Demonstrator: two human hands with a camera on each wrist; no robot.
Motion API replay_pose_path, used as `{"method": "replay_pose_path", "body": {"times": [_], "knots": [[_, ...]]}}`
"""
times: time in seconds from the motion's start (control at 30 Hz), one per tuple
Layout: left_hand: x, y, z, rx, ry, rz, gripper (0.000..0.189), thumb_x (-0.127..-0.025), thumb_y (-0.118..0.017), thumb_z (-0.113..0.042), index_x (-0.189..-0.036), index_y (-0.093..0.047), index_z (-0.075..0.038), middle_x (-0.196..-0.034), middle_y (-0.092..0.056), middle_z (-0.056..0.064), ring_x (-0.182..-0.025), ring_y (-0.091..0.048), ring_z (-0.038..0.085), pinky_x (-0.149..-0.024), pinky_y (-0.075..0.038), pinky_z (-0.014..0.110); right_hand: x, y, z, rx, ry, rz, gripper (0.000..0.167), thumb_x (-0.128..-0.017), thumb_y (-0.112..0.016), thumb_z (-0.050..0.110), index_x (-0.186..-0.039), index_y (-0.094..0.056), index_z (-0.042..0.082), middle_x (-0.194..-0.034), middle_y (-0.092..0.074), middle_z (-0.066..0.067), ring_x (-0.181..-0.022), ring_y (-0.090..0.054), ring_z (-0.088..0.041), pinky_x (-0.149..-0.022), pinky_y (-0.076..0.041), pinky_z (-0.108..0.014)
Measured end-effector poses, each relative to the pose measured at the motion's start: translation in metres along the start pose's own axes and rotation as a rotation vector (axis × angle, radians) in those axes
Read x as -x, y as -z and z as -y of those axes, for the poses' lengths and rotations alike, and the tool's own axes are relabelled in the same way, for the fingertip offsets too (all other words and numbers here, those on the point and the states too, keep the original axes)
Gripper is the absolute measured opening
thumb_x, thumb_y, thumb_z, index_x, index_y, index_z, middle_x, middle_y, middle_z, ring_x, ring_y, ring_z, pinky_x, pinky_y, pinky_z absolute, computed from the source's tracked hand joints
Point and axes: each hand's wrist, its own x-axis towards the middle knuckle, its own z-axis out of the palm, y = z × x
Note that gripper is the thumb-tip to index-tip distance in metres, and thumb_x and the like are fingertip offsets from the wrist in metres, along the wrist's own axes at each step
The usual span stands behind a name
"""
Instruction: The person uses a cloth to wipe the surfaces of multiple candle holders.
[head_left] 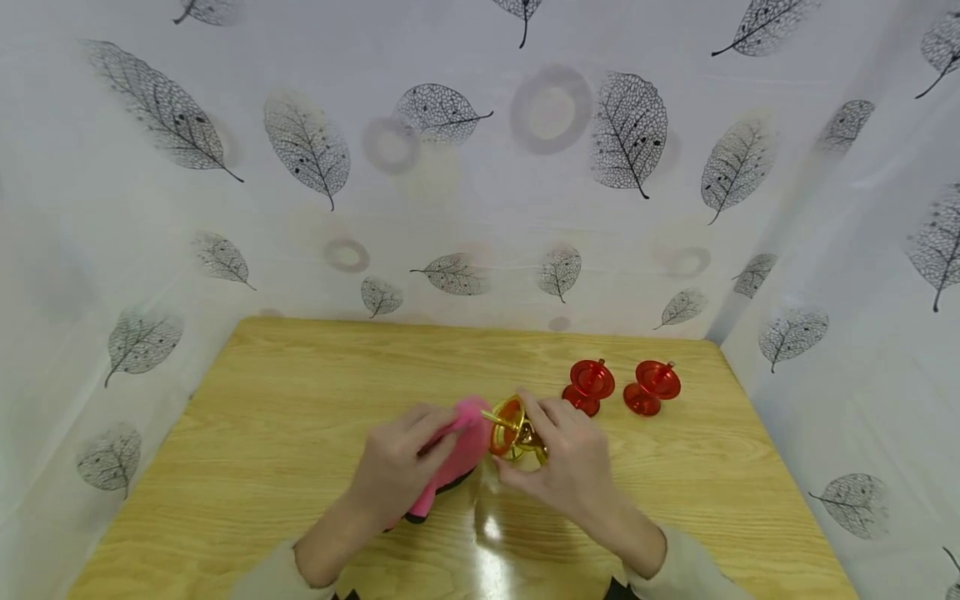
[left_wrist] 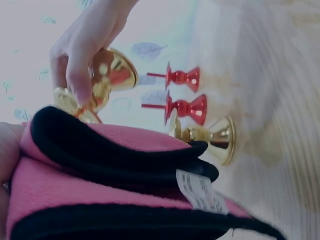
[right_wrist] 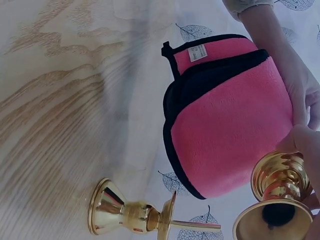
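My left hand grips a folded pink cloth with black edging; a white label shows on it in the left wrist view. A shiny gold candle holder is tilted in my right hand, its spike pointing toward the cloth. Fingers and thumb hold it around the stem and dish. Cloth and spike meet or nearly meet in the head view; actual contact I cannot tell. Upright on the table is a second gold candle holder, mostly hidden by my right hand in the head view.
Two red candle holders, one nearer and one further right, stand at the back right of the wooden table. A white curtain with leaf prints hangs behind the table and along both sides.
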Motion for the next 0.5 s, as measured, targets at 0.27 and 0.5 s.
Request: {"method": "replay_pose_path", "body": {"times": [0.27,0.5], "knots": [[0.000,-0.016,-0.010,0.011,-0.014,0.048,0.026,-0.081,-0.085,0.004,-0.105,-0.077,-0.002,-0.092,-0.078,0.009,-0.079,-0.079,0.018,-0.073,-0.064,0.018,-0.001,-0.009,0.008,0.050,0.039,-0.008,0.078,-0.058,-0.094,0.046,-0.121,-0.074,0.006,-0.091,-0.074,-0.006,-0.073,-0.066,-0.018,-0.057,-0.055,-0.028],[0.001,-0.021,-0.014,-0.034,0.006,0.085,0.027,-0.081,-0.087,0.000,-0.105,-0.077,-0.004,-0.094,-0.079,0.007,-0.079,-0.078,0.014,-0.073,-0.064,0.017,-0.001,-0.012,0.010,0.093,0.070,-0.023,0.075,-0.058,-0.090,0.045,-0.120,-0.074,0.005,-0.090,-0.074,-0.007,-0.073,-0.067,-0.021,-0.061,-0.058,-0.033]]}}
